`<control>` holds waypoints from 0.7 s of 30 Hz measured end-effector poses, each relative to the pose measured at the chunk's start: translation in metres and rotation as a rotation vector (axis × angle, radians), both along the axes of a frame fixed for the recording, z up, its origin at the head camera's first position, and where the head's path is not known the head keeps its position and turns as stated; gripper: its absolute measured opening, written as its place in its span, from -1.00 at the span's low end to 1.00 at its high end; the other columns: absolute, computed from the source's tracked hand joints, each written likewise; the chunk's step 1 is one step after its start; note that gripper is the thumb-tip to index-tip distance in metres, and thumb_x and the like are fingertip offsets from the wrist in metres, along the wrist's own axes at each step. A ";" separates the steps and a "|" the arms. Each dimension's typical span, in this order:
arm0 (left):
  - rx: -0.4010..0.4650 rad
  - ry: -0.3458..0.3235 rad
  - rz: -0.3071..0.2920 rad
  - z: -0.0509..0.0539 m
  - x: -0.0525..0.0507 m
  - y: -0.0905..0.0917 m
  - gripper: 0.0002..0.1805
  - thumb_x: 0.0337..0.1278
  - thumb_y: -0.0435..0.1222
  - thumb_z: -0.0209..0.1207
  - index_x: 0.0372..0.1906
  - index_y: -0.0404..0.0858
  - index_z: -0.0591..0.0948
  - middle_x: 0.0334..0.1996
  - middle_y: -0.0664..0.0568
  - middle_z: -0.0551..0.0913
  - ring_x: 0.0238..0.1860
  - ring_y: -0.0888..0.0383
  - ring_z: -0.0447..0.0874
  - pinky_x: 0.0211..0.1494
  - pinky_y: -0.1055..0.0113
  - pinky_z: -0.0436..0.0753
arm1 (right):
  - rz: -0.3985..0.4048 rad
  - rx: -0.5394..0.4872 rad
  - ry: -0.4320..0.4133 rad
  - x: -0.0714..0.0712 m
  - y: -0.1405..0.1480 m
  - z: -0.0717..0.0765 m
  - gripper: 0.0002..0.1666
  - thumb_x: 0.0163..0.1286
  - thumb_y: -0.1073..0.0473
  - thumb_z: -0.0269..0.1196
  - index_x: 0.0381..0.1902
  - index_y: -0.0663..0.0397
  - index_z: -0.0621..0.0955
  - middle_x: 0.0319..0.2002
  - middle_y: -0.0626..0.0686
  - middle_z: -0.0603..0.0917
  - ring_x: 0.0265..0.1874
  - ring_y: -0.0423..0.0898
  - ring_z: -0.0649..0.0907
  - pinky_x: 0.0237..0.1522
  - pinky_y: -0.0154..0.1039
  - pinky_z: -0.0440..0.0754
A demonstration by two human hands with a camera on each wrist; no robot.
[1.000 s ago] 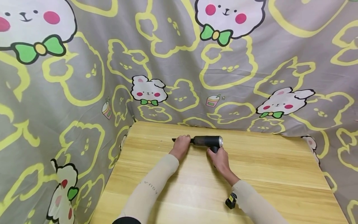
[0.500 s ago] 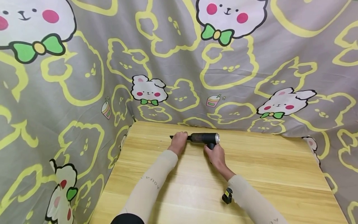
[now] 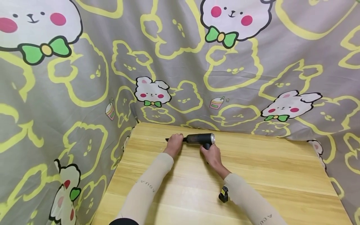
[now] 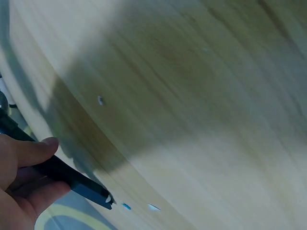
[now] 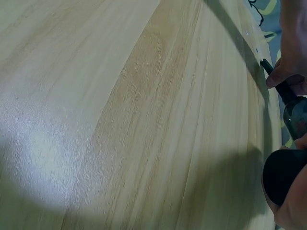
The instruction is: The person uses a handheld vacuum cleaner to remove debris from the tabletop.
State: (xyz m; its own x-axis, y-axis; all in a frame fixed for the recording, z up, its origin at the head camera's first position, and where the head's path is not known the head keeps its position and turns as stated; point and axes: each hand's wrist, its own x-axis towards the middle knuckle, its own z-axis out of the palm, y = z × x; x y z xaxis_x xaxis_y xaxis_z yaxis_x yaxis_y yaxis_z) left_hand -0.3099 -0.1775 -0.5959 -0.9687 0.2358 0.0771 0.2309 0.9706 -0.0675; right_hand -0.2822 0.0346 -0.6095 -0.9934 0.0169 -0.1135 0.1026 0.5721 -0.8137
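Observation:
A black handheld vacuum cleaner (image 3: 198, 138) with a silver end cap points leftward over the far part of the wooden table. My left hand (image 3: 174, 144) grips its slim nozzle (image 4: 81, 186), thumb on one side and fingers on the other. Around the handle (image 5: 282, 175) curl the fingers of my right hand (image 3: 212, 155). In the left wrist view the nozzle's tip is close to a blue scrap (image 4: 126, 206) and a white scrap (image 4: 153, 207); whether it touches the table I cannot tell. Another small pale scrap (image 4: 100, 100) lies farther off.
The light wooden table (image 3: 261, 175) spreads out beneath both arms. Grey curtains (image 3: 185, 68) with cartoon animals hang along its back and sides. A small black device (image 3: 223, 194) is attached at the right sleeve's wrist.
Both hands have shifted left along the table with the vacuum cleaner, its nozzle leading. The grip of each hand looks the same. The head view has turned slightly.

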 end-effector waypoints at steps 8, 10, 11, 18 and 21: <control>0.015 0.059 0.011 -0.005 0.007 -0.005 -0.87 0.21 -0.53 0.34 -0.17 -0.35 0.74 -0.37 -0.16 0.81 -0.38 0.01 0.85 -0.37 0.33 0.80 | 0.015 0.013 -0.008 0.001 -0.005 -0.002 -0.54 0.37 -0.04 0.36 -0.20 0.29 0.53 -0.48 0.17 0.64 -0.71 -0.07 0.56 -0.71 -0.31 0.46; 0.019 0.077 0.013 -0.006 0.011 -0.007 -0.88 0.20 -0.54 0.35 -0.19 -0.35 0.74 -0.40 -0.16 0.81 -0.41 0.01 0.84 -0.39 0.32 0.80 | 0.025 0.011 -0.011 0.002 -0.006 -0.002 -0.55 0.37 -0.03 0.36 -0.20 0.29 0.53 -0.49 0.17 0.64 -0.71 -0.08 0.55 -0.71 -0.31 0.45; 0.020 0.083 0.012 -0.006 0.013 -0.007 -0.89 0.20 -0.54 0.35 -0.20 -0.35 0.74 -0.42 -0.16 0.80 -0.42 0.01 0.84 -0.40 0.32 0.80 | 0.027 0.012 -0.011 0.004 -0.007 -0.002 -0.55 0.37 -0.03 0.36 -0.21 0.28 0.53 -0.49 0.17 0.63 -0.71 -0.07 0.55 -0.71 -0.31 0.45; -0.027 0.162 0.015 -0.010 0.022 -0.009 -0.91 0.14 -0.54 0.37 -0.32 -0.33 0.73 -0.49 -0.12 0.78 -0.48 0.06 0.82 -0.48 0.36 0.76 | 0.048 0.010 -0.008 0.010 -0.008 -0.004 -0.56 0.37 -0.02 0.35 -0.22 0.30 0.53 -0.47 0.18 0.62 -0.65 -0.05 0.55 -0.67 -0.29 0.45; -0.046 0.166 0.022 -0.010 0.026 -0.009 -0.91 0.13 -0.53 0.38 -0.32 -0.32 0.73 -0.49 -0.11 0.79 -0.48 0.07 0.82 -0.49 0.37 0.76 | 0.055 0.012 -0.013 0.011 -0.009 -0.004 -0.56 0.36 -0.03 0.35 -0.21 0.29 0.54 -0.47 0.17 0.62 -0.65 -0.06 0.55 -0.67 -0.30 0.45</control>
State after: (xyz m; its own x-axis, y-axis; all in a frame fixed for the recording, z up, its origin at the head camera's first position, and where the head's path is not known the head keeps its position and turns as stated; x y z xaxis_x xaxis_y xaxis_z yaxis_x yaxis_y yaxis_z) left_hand -0.2844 -0.1862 -0.6060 -0.9485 0.2213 0.2265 0.1912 0.9704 -0.1472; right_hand -0.2710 0.0261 -0.6132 -0.9913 -0.0362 -0.1267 0.0815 0.5870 -0.8055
